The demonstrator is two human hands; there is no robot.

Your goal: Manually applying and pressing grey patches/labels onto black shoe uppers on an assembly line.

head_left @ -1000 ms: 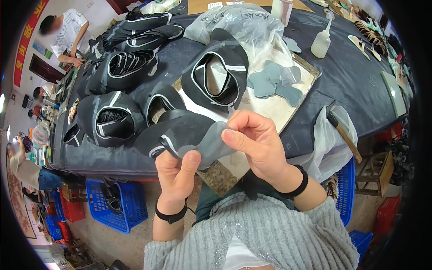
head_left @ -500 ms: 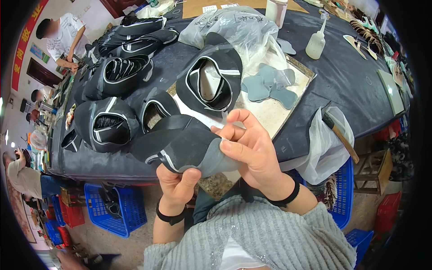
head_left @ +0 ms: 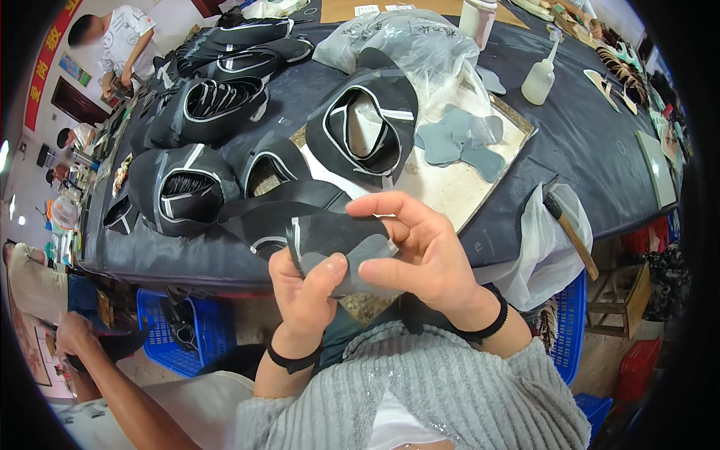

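A black shoe upper point(head_left: 324, 230) with white-edged trim is held in front of me at the table's near edge. A smooth grey stiffener piece point(head_left: 360, 255) lies against its lower right part. My left hand point(head_left: 304, 292) grips the upper from below, its thumb pressed on the grey piece. At the right end, my right hand point(head_left: 424, 259) has its index finger along the upper's top edge and its thumb against the grey piece; its other fingers are partly hidden behind the material. Several more grey stiffeners point(head_left: 480, 159) lie beyond my hands.
Stacked black uppers point(head_left: 180, 191) cover the table's left side. A pale board point(head_left: 457, 196), clear plastic bag point(head_left: 397, 34), squeeze bottle point(head_left: 538, 81) and hammer point(head_left: 574, 236) lie around. A blue basket point(head_left: 214, 330) stands below. Another person's arm point(head_left: 124, 382) reaches in at lower left.
My right hand has shifted from pinching at the grey piece's edge to holding the upper's right end. The upper has turned slightly. Another person's arm has come in at lower left.
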